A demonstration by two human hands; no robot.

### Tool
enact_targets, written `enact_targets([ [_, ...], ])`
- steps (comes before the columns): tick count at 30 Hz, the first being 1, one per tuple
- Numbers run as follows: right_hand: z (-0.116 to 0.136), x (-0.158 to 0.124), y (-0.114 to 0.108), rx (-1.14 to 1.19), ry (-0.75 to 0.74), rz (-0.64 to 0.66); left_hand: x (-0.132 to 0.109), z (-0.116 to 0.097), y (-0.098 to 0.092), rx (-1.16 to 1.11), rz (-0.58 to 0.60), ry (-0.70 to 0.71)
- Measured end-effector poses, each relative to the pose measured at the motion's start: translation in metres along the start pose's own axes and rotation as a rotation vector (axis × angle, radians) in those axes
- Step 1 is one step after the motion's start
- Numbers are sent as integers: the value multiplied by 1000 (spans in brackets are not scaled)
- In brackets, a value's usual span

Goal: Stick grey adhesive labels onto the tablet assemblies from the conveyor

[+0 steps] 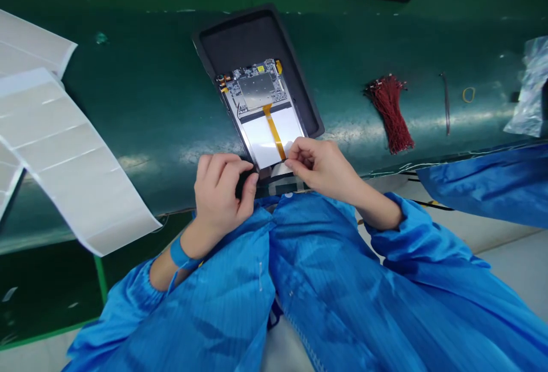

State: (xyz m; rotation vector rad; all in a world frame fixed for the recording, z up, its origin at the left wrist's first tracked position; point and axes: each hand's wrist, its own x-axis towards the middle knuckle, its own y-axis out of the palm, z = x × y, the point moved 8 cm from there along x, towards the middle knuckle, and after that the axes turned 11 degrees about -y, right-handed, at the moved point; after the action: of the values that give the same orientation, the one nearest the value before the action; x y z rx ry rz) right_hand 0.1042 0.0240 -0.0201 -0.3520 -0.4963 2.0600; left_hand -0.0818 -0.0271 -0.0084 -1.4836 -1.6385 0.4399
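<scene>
Head view: we are pinching the white display panel with our right hand beside its orange ribbon cable, our left hand clenching its lower corner, with the circuit board lying in a black tray on the green mat.

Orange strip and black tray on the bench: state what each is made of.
The orange strip looks like polyimide flex film, being thin, flat and glossy amber. The black tray looks like moulded plastic or rubber, matte with rounded corners; the look leaves that open.

The white panel ends hidden behind the left hand and right hand.
</scene>
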Motion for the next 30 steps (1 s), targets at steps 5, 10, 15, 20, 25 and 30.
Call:
enact_targets([
  [5, 4, 5, 1, -84, 4, 24, -14, -12, 5, -3, 2, 180],
  [10, 4, 7, 2, -126, 23, 52, -20, -9, 17, 58, 93, 197],
  [15, 3, 9, 3, -131, 46, 60, -17, -8, 18, 17, 90, 205],
  [20, 4, 9, 4, -165, 55, 70, -15, -9, 19, 29, 87, 224],
  [25, 4, 8, 6, -203, 54, 71, -16, -8, 22, 40, 112, 211],
  [30, 2, 7, 7, -228, 59, 67, -16, -7, 22, 50, 116, 212],
])
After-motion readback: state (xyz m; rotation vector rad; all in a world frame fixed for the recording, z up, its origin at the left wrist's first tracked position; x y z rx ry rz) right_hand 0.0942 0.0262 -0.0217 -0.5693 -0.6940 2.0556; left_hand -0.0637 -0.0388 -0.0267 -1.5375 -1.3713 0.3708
